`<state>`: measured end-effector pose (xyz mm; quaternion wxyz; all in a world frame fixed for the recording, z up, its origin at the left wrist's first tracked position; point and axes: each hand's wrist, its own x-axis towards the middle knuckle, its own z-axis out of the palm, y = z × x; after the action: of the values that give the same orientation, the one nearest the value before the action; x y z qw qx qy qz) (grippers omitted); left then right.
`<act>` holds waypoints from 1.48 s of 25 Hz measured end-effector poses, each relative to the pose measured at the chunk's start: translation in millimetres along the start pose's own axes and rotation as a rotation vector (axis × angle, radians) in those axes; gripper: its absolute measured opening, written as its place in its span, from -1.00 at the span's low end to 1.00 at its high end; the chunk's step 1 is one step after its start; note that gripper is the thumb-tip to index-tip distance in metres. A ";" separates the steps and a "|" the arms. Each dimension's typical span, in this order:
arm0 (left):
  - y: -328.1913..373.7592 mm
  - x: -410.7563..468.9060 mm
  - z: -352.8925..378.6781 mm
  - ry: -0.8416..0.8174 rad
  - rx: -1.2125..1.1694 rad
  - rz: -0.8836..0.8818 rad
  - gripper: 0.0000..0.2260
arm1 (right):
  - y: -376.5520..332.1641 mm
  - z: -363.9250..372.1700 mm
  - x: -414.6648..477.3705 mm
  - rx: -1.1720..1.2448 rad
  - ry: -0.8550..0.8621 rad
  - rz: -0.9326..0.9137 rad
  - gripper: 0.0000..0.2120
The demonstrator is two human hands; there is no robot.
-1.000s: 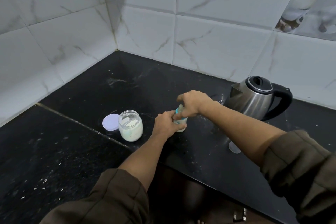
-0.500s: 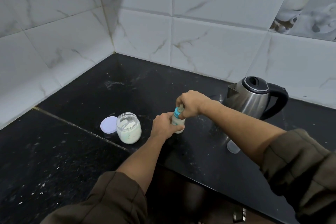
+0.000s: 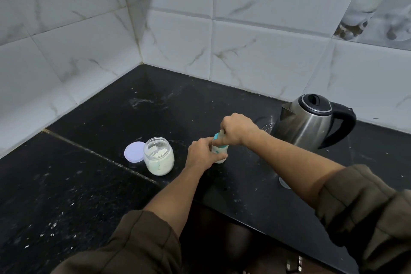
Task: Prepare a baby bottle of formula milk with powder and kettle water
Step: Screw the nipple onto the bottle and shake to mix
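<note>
1. Fingers (image 3: 209,140), left hand (image 3: 200,154): wrapped round bottle (image 3: 222,149) body.
2. Right hand (image 3: 238,129): fingers curled over bottle top, at teal collar.
3. Bottle: upright on bench (image 3: 89,184), between jar (image 3: 159,158) and kettle (image 3: 311,122).
4. Jar: open, powder inside; lid (image 3: 134,151) flat just beside it.
5. Kettle: back right, near wall.

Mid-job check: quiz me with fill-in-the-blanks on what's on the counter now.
The left hand holds the baby bottle while the ____ grips its top.
The powder jar stands ____, its lid lying beside it.
Right of the baby bottle stands a steel ____.
Missing: right hand; open; kettle.
</note>
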<state>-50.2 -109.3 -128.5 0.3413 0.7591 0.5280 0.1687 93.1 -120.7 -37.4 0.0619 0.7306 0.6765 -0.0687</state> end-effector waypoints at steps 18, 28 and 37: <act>0.0 2.4 0.5 -0.013 0.018 -0.027 -0.48 | -4.1 -8.0 -8.8 -0.112 -0.030 0.092 -0.37; 0.9 0.8 0.2 -0.012 -0.017 -0.021 -0.59 | -6.7 -4.1 -6.4 -0.106 -0.071 -0.053 -0.56; 1.8 2.3 0.1 -0.027 0.002 -0.018 -0.56 | -6.3 -4.4 -1.3 -0.095 -0.141 -0.095 -0.54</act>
<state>-48.1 -107.6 -127.5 0.3490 0.7569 0.5305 0.1547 86.8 -120.7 -32.9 0.1405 0.6873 0.7068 -0.0908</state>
